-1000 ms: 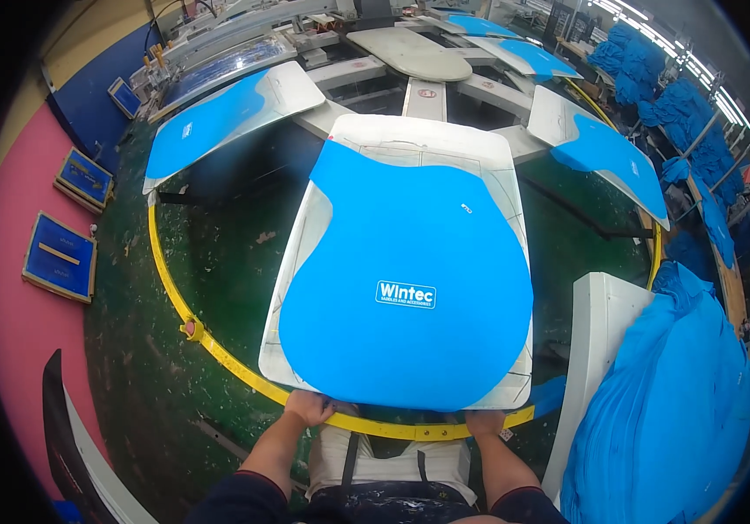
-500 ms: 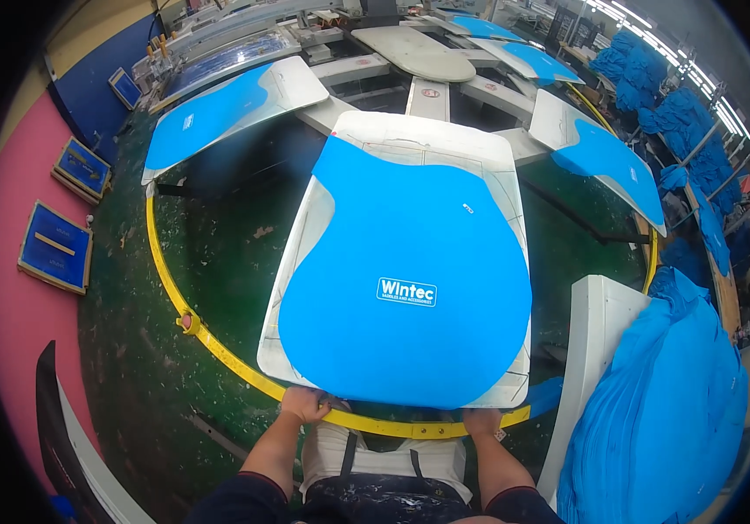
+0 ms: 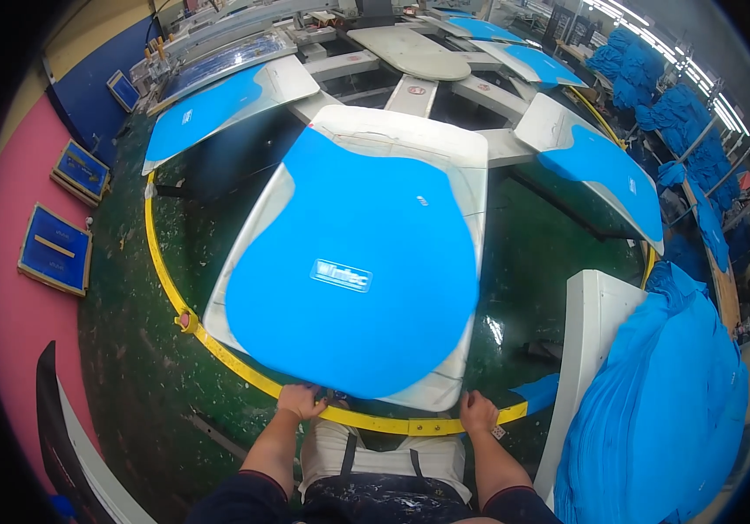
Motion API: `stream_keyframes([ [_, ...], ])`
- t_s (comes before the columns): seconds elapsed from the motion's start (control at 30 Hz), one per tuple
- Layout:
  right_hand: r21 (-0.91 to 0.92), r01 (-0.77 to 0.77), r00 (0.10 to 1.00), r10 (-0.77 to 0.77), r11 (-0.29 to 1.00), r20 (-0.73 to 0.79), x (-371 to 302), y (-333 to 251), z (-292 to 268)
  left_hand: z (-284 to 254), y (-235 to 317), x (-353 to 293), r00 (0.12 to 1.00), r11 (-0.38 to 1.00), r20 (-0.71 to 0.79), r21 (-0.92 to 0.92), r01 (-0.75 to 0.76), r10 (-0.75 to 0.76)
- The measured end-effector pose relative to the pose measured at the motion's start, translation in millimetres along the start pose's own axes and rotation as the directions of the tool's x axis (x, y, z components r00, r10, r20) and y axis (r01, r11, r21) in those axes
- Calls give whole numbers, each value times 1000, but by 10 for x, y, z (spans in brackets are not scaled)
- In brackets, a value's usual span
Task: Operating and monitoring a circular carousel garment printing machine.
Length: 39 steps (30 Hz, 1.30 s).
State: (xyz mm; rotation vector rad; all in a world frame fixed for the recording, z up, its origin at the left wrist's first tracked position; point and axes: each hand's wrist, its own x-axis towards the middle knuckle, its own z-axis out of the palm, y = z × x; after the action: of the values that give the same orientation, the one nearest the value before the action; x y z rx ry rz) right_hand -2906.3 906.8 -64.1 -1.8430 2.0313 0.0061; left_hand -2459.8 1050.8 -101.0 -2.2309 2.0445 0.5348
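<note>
A blue fabric panel (image 3: pixel 353 231) with a small white print lies flat on a white platen (image 3: pixel 401 124) in front of me, which stands slightly turned. My left hand (image 3: pixel 302 402) is closed over a curved yellow rail (image 3: pixel 375 423), close to the platen's near edge. Beside the platen's near right corner, my right hand (image 3: pixel 479 412) has its fingers curled in, with the wrist over the rail. What its fingers hold, if anything, is hidden.
More platens with blue panels stand around, such as the left platen (image 3: pixel 292 83) and right platen (image 3: pixel 545 122). A thick pile of blue fabric (image 3: pixel 654 397) sits at my right beside a white post (image 3: pixel 586 341). Framed blue screens (image 3: pixel 55 249) lean by the pink wall.
The near platen with its blue panel has swung to the left and turned a little. The left hand stays by the rail. My right hand has lifted slightly, its fingers curling.
</note>
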Motion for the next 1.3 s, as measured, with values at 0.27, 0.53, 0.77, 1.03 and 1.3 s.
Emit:
stream_keyframes([
  [0.27, 37, 30, 992, -26, 999, -121, 28, 101, 108, -151, 119, 34, 999, 998, -38, -55, -32, 30],
  [0.53, 32, -11, 999, 12, 999, -45, 33, 79, 87, -165, 114, 43, 997, 998, -55, -29, -50, 48],
  [0.77, -2, 61, 978, -61, 998, -200, 41, 151, 247, -122, 96, 45, 994, 997, -83, -43, -67, 63],
  [1.03, -99, -40, 999, 42, 994, 23, 33, 117, 115, -73, 66, 54, 990, 997, -131, -36, -66, 61],
  [1.3, -162, -19, 996, 33, 987, 87, 42, 103, 109, 106, -52, 60, 967, 996, -240, -1, -93, 90],
])
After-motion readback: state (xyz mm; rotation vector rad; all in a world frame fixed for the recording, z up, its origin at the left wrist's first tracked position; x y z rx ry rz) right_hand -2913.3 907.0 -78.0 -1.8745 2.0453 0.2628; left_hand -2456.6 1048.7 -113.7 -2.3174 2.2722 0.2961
